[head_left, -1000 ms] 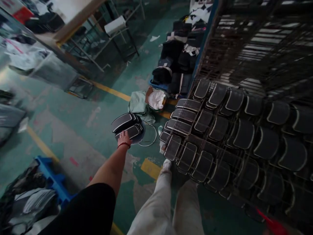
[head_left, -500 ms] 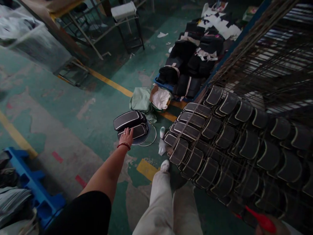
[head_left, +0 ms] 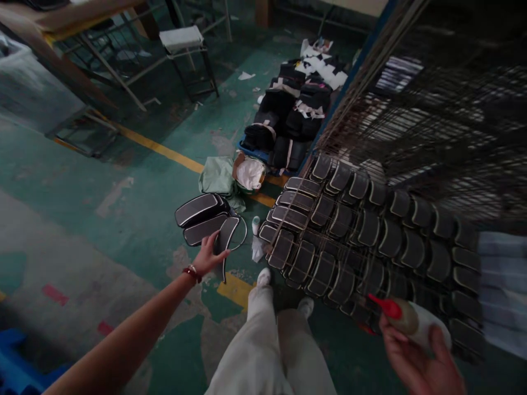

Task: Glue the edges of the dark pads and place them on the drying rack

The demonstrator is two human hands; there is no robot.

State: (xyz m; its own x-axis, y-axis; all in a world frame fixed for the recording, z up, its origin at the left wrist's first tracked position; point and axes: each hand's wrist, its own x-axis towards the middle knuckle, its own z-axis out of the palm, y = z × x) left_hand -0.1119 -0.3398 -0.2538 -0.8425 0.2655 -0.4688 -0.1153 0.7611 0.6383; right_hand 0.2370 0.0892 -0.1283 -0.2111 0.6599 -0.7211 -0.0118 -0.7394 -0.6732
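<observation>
My left hand (head_left: pixel 208 257), with a red bracelet at the wrist, grips one dark curved pad (head_left: pixel 226 235) with a pale edge, tilted beside a stack of similar pads (head_left: pixel 201 211). That stack rests on a round stool-like support, of which a metal ring shows at the right. In my right hand (head_left: pixel 420 356) is a whitish squeeze bottle (head_left: pixel 420 323) with a red nozzle pointing left. Behind the bottle, many dark pads (head_left: pixel 341 219) lie in rows on a wire rack (head_left: pixel 329 123).
A green cloth bundle (head_left: pixel 217 175) and a bag of white material (head_left: pixel 249 173) sit beyond the stack. Black bundles (head_left: pixel 280 107) lie on a blue pallet. A small stool (head_left: pixel 181 38) stands farther back, a clear bin (head_left: pixel 37 90) at left, a blue pallet (head_left: pixel 24 362) at lower left.
My left hand has gone from resting on the stack to holding one pad, shifted to its right side. My right hand and the bottle have come further into view. The view has turned right.
</observation>
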